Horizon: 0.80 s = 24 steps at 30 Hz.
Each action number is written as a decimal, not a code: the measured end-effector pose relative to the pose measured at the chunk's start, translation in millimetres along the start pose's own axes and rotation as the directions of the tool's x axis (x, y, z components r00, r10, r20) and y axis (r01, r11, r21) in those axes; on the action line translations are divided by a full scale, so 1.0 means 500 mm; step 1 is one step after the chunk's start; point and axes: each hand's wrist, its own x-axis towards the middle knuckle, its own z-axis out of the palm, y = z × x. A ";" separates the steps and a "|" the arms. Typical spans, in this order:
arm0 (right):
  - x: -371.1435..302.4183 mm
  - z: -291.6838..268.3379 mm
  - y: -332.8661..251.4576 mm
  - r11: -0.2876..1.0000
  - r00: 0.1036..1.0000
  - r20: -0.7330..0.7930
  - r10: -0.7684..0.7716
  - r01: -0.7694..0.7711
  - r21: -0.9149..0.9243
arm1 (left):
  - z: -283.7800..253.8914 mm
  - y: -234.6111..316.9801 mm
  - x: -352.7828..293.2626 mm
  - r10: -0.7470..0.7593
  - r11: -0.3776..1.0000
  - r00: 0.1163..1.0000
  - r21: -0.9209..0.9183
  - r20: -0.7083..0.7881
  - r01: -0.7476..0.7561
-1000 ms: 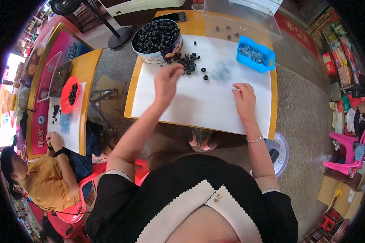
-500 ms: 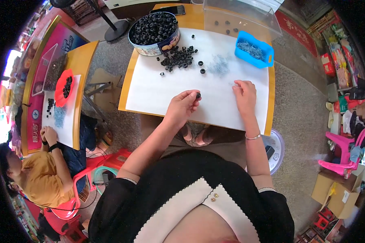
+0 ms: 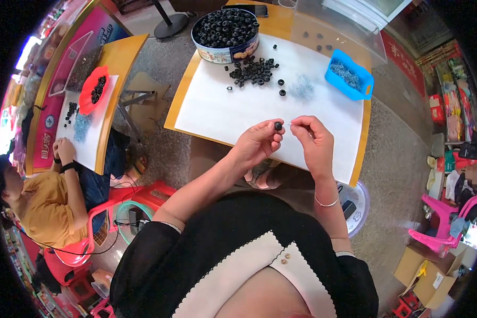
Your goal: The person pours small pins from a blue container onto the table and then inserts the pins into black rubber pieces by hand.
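Near mid-frame, left hand [image 3: 257,143] pinches a small black ring [image 3: 277,125] at its fingertips; right hand [image 3: 314,142] nips something thin, too small to identify. Held over the white sheet [image 3: 222,111], the ring could slip and roll off.

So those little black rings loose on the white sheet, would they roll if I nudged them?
Probably not while flat: the loose black rings look short, lying mostly on their faces. On edge they might roll. They seem light; the left hand pinches one with fingertips alone.
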 end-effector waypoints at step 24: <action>-0.066 0.007 -0.050 0.993 0.997 -0.072 -0.003 0.012 0.118 | 0.050 0.020 -0.066 0.054 0.996 0.990 -0.080 0.128 -0.044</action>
